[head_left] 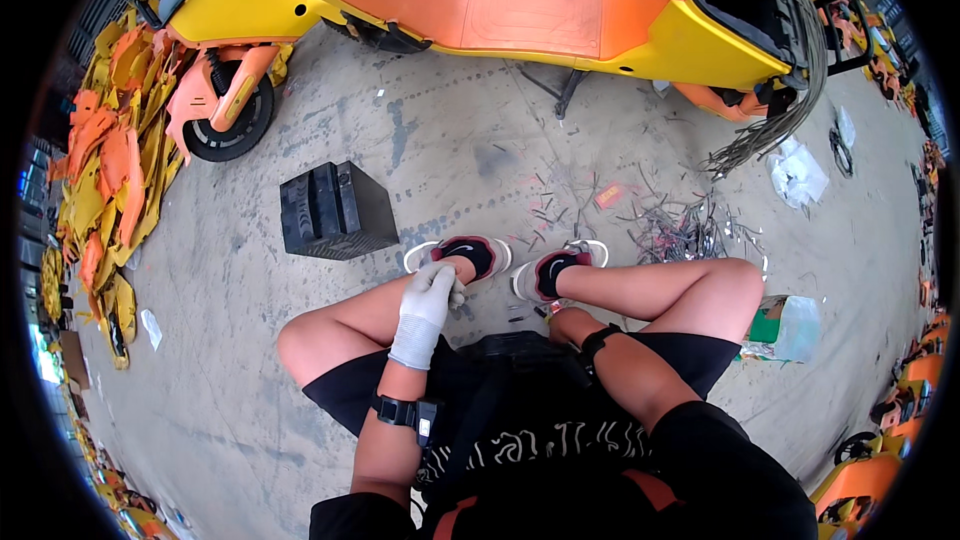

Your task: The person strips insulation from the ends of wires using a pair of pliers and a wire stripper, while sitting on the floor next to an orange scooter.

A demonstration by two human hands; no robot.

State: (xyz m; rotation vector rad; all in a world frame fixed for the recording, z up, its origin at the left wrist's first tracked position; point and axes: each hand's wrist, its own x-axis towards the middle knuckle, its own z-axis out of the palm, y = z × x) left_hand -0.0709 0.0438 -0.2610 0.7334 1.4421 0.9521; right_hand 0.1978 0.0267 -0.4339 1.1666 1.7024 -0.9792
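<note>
Near the centre of the floor (220, 340), gloved left hand (433, 290) beside left shoe (485, 258); fingers curled closed, no object visible in them. Right hand (570, 325) low behind right shoe (543, 275), mostly hidden by its own wrist; cannot tell finger opening or grip. Small bright item (549, 310) at its fingertips, held or merely adjacent unclear. Black box (340, 210) upright, left of both shoes, presumably for easy reach. Toward floor's far edge, scooter (530, 10) on its stand (563, 95), likely for stability. Wire offcuts (690, 230) right of shoes.
</note>
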